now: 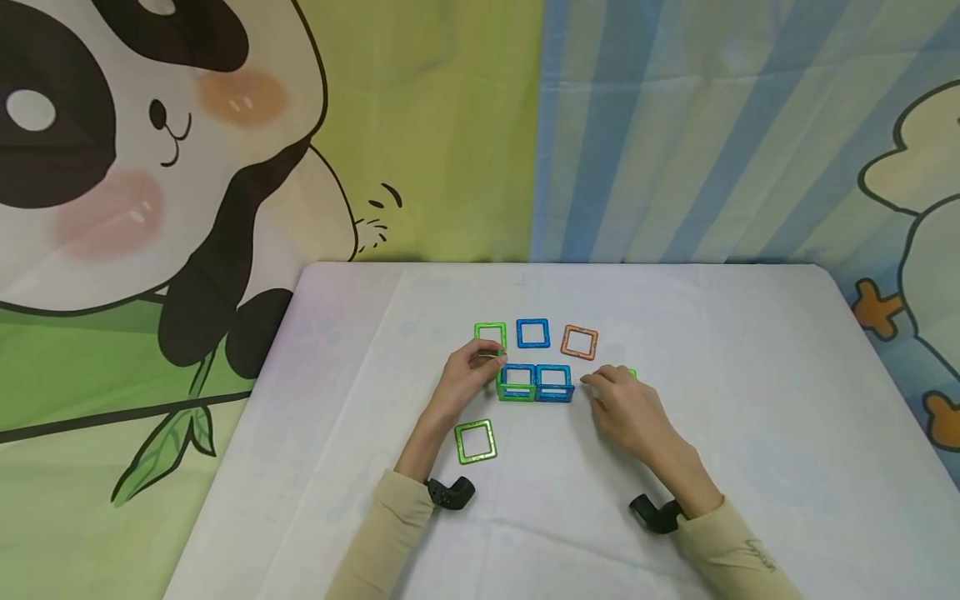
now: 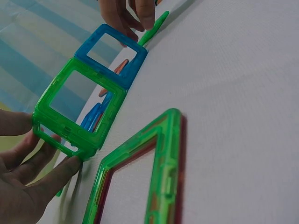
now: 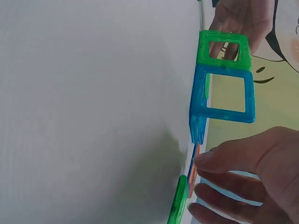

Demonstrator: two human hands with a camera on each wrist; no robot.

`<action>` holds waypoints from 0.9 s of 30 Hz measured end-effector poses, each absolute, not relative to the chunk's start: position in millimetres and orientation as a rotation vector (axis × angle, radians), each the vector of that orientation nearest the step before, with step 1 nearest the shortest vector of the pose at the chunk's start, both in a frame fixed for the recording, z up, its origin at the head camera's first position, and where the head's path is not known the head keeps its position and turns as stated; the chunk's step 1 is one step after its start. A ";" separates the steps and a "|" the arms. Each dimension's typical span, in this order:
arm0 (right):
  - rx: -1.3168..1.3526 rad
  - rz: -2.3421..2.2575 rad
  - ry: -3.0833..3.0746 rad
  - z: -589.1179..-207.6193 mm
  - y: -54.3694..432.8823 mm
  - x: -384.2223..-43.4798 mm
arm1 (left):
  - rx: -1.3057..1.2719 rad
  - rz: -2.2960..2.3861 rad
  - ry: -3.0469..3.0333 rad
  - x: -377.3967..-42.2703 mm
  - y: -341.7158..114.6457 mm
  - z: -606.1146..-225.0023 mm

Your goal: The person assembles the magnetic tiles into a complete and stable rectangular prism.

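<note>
Row of joined green and blue squares stands mid-worktop, well in from left and right edges. Left hand: grip pinching green end square at the row's left end. Right hand: grip relaxed, fingers parted, nothing held, just beside the blue end. Half-hidden green square right by its fingers; can't tell if touching. Between row and far edge, left to right: far green square, blue square, orange square. Near green square lies flat beside left forearm.
</note>
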State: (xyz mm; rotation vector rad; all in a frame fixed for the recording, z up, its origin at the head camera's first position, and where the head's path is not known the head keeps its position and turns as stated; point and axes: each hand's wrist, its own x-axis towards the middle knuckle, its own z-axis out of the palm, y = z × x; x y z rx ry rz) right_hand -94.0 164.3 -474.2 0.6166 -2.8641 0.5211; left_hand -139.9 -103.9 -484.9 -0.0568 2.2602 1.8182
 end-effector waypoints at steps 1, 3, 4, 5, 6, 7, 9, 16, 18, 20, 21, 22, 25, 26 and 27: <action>0.620 0.506 -2.864 -474.3 165.3 -94.6 | -0.057 1.821 2.258 -140.0 -103.9 -485.1; 0.629 0.483 -2.857 -473.8 166.9 -95.9 | -0.058 1.823 2.257 -140.0 -104.0 -485.3; 0.631 0.471 -2.857 -473.3 167.5 -96.3 | -0.059 1.824 2.258 -140.1 -104.0 -485.5; 0.631 0.459 -2.859 -473.2 168.0 -96.9 | -0.062 1.826 2.256 -140.1 -104.1 -485.5; 0.628 0.445 -2.866 -473.1 168.5 -97.4 | -0.062 1.825 2.257 -140.2 -104.1 -485.9; 0.624 0.428 -2.877 -472.9 169.0 -97.7 | -0.061 1.826 2.259 -140.2 -104.1 -486.2; 0.605 0.392 -2.910 -472.7 169.5 -98.4 | -0.058 1.824 2.263 -140.1 -104.1 -486.3; 0.541 0.325 -3.052 -471.6 168.8 -99.7 | -0.054 1.819 2.265 -140.8 -104.0 -487.5; 0.532 0.318 -3.071 -471.8 168.7 -100.1 | -0.054 1.821 2.263 -141.3 -104.0 -488.1; 0.522 0.326 -3.068 -472.4 169.1 -100.5 | -0.052 1.824 2.262 -141.3 -104.0 -488.2; 0.517 0.331 -3.064 -472.9 169.5 -100.7 | -0.051 1.825 2.262 -141.3 -104.1 -488.2; 0.514 0.339 -3.058 -473.3 169.9 -101.0 | -0.050 1.828 2.261 -141.2 -104.1 -488.2; 0.504 0.364 -3.040 -474.5 170.7 -101.4 | -0.048 1.832 2.259 -140.9 -104.2 -488.0; 0.500 0.370 -3.040 -474.9 171.0 -101.5 | -0.048 1.832 2.259 -140.7 -104.2 -487.9; 0.499 0.375 -3.040 -475.3 171.3 -101.6 | -0.049 1.833 2.259 -140.7 -104.4 -487.9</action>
